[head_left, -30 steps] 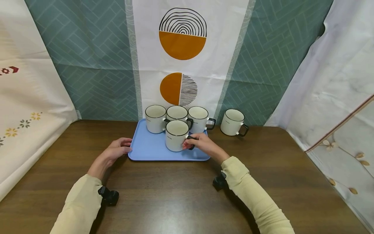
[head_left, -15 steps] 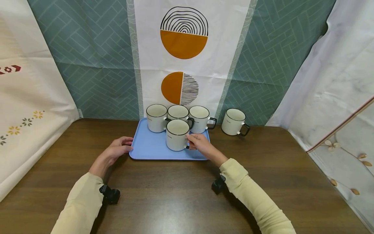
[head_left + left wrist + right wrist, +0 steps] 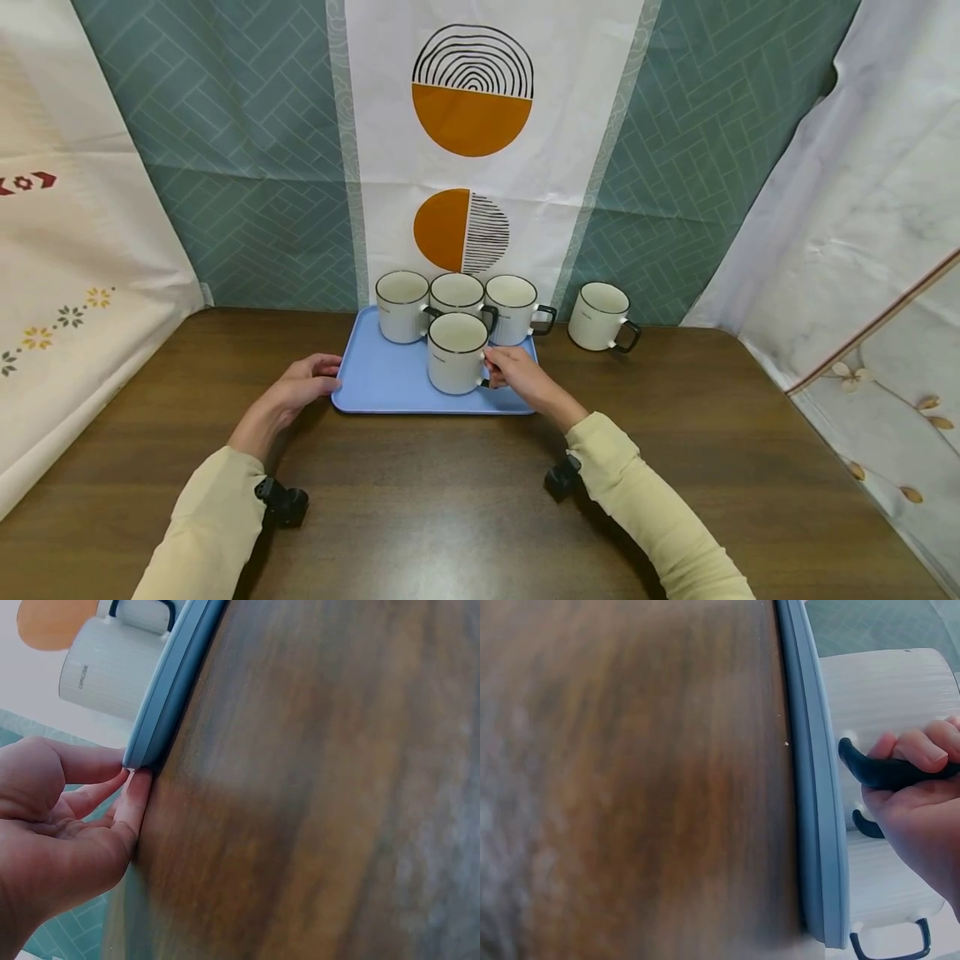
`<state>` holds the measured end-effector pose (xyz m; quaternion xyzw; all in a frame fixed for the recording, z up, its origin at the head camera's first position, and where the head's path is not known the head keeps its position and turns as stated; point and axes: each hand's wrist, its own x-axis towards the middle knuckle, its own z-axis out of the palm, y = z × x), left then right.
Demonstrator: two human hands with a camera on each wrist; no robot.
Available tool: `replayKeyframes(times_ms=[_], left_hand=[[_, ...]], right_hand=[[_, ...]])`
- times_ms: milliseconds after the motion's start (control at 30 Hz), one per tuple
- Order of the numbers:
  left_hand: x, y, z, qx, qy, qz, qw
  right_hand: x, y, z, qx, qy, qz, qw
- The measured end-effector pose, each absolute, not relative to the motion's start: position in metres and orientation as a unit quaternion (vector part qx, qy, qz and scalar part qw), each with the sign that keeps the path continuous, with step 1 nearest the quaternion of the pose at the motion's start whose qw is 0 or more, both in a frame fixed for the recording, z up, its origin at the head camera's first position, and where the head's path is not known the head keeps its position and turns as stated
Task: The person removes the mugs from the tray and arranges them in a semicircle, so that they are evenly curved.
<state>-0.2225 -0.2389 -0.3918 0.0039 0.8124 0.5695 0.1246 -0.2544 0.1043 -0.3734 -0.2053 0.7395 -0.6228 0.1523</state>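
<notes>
In the head view my left hand [image 3: 297, 387] touches the left edge of a light blue tray [image 3: 375, 388] with extended fingers. The left wrist view shows its fingertips at the tray's corner rim [image 3: 166, 694]. My right hand [image 3: 519, 375] grips the handle [image 3: 891, 775] of a white mug [image 3: 453, 372] with a dark rim, near the tray's front. Its fingers curl round the black handle and hide much of it. Behind, in a row on the tray, stand a left mug [image 3: 400, 323], a middle mug [image 3: 452, 292] and a right mug [image 3: 512, 322]; the front mug partly covers the middle one.
Another white mug [image 3: 596, 322] stands on the brown wooden table [image 3: 420, 500], right of the tray. A patterned cloth backdrop [image 3: 277, 233] rises directly behind the tray. White cloths hang at the left [image 3: 82, 250] and right [image 3: 847, 275].
My right hand's fingers have shifted on the front mug's handle, now covering more of it. The mug, the tray and my left hand stay nearly in place.
</notes>
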Motion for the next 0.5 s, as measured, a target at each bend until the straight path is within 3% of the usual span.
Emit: replayKeyframes(times_ms=[500], left_hand=[[-0.222, -0.239, -0.392, 0.006, 0.811, 0.572, 0.124]], right_hand=[[-0.246, 0.12, -0.358, -0.2, 0.726, -0.651, 0.095]])
